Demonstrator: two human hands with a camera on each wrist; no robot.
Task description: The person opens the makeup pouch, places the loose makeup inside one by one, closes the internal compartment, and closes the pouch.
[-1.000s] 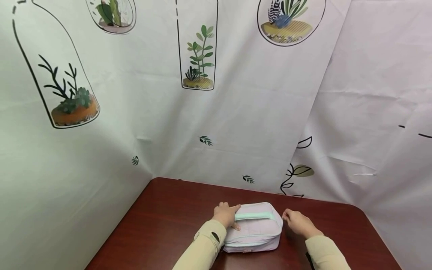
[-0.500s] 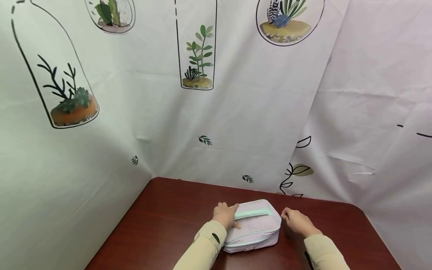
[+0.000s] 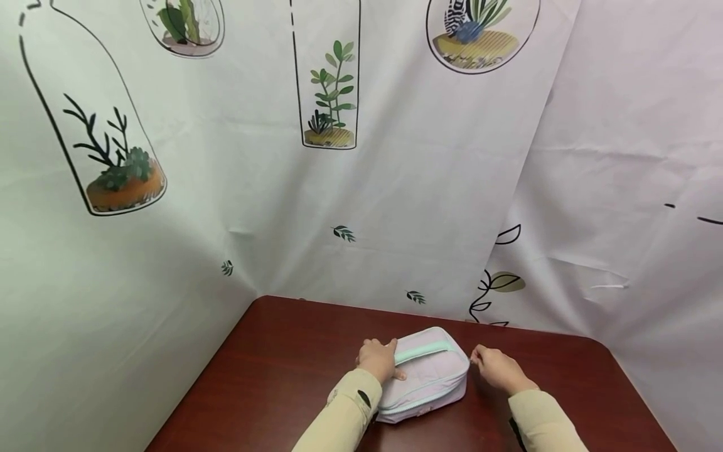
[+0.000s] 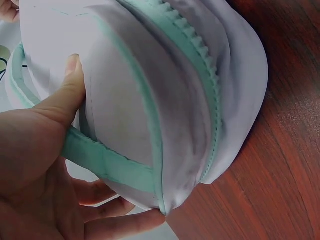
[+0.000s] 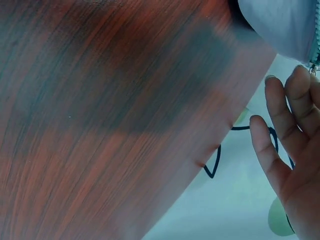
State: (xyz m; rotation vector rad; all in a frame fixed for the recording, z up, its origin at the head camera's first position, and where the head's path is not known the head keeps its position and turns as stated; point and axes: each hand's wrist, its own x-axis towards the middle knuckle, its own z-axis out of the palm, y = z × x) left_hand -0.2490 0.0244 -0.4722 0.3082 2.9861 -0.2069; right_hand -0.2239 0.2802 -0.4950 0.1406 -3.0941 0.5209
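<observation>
A pale lilac pouch [image 3: 426,383] with a mint-green carry strap [image 3: 425,352] lies on the table, its right end angled toward the back. My left hand [image 3: 377,361] grips the pouch's left end. In the left wrist view the thumb presses on the top beside the strap, and the other fingers reach round the end. Mint zipper teeth [image 4: 214,95] run along the side there. At the right end, my right hand [image 3: 499,369] pinches the small metal zipper pull [image 5: 313,69]; its thumb is mostly cut off in the right wrist view, where the other fingers extend loosely.
The dark red-brown wooden table [image 3: 282,364] has rounded back corners. Behind it and to the left hang white cloth sheets [image 3: 271,207] printed with plants in glass jars; the cloth meets the table's back edge.
The pouch has turned a little, its right end swinging toward the back of the table. Both hands stay in nearly the same places.
</observation>
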